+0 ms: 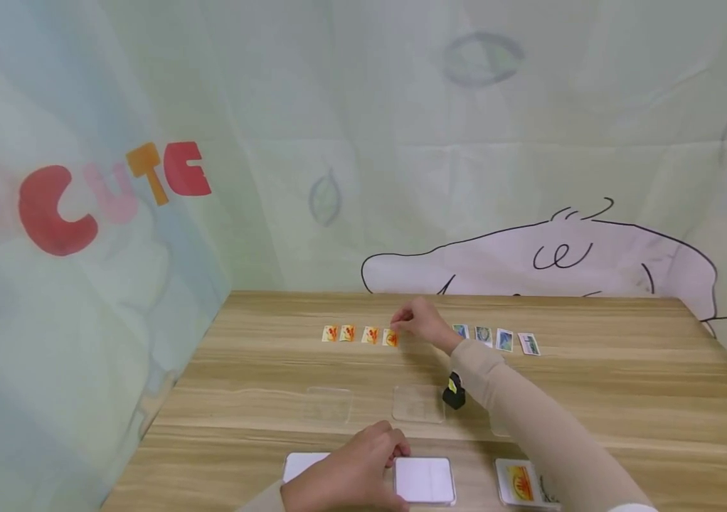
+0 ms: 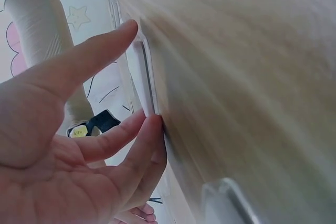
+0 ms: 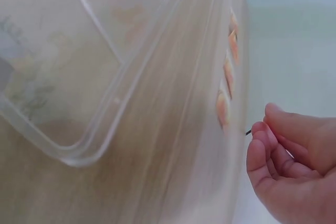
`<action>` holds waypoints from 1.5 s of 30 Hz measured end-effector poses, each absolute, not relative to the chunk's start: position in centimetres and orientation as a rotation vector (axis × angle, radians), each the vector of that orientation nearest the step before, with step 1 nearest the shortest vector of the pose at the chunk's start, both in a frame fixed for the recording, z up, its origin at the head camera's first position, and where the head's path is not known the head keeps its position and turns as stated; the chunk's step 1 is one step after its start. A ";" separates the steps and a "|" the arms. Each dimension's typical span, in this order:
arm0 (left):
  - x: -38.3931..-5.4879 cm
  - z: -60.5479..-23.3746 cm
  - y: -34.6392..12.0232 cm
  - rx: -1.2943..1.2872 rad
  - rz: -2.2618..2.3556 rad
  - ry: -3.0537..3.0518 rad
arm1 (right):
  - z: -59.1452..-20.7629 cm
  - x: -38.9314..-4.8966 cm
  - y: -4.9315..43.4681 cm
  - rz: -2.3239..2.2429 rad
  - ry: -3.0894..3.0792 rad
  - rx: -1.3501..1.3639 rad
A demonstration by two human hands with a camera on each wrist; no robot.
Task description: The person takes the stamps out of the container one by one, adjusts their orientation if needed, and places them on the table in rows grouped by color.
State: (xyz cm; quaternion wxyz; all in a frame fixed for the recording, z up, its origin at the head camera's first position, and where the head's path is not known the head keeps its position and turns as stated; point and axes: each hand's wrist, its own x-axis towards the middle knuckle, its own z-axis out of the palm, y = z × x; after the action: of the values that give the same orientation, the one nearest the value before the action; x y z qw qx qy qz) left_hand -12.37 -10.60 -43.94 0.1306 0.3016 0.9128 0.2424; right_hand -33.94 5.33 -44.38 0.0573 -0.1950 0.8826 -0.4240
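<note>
My left hand (image 1: pixel 360 466) holds a small clear case with a white inside (image 1: pixel 424 480), thumb at one end of its left side and fingers at the other. The left wrist view shows that case (image 2: pixel 144 74) edge-on between thumb and fingers. Farther out, my right hand (image 1: pixel 426 323) is over the table beside the last orange-and-yellow stamp-like card (image 1: pixel 390 338) of a row. In the right wrist view its thumb and fingertips pinch a thin dark thing (image 3: pixel 249 132); only a short tip shows, so its kind is unclear.
Several blue-green picture cards (image 1: pixel 504 340) lie right of the orange ones. Clear lids (image 1: pixel 417 405) lie mid-table. Another white case (image 1: pixel 302 464) is partly behind the left hand. A case with an orange card (image 1: pixel 520 483) sits under the right forearm. A curtain stands behind.
</note>
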 end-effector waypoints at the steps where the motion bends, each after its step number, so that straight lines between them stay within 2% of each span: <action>1: -12.4 -43.9 -10.6 0.876 0.702 2.651 | -44.3 -33.8 5.4 -1.282 2.676 -0.611; 11: -12.5 -43.6 -10.0 0.747 0.727 2.648 | -43.1 -32.1 6.4 -1.294 2.590 -0.678; 25: -12.5 -43.5 -9.1 0.781 0.806 2.655 | -41.7 -30.2 7.2 -1.330 2.508 -0.847; 37: -12.4 -43.2 -7.7 0.877 0.816 2.713 | -40.5 -28.3 9.3 -1.327 2.441 -0.966; 45: -12.6 -43.5 -7.0 1.049 0.848 2.741 | -39.8 -26.7 10.8 -1.299 2.448 -0.956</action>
State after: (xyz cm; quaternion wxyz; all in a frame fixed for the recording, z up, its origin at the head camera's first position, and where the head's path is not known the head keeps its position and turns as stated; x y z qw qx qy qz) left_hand -12.56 -7.05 -43.54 0.0435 0.3430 0.8964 0.2773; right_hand -26.68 10.80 -39.83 0.1050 -0.3244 0.8304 -0.4406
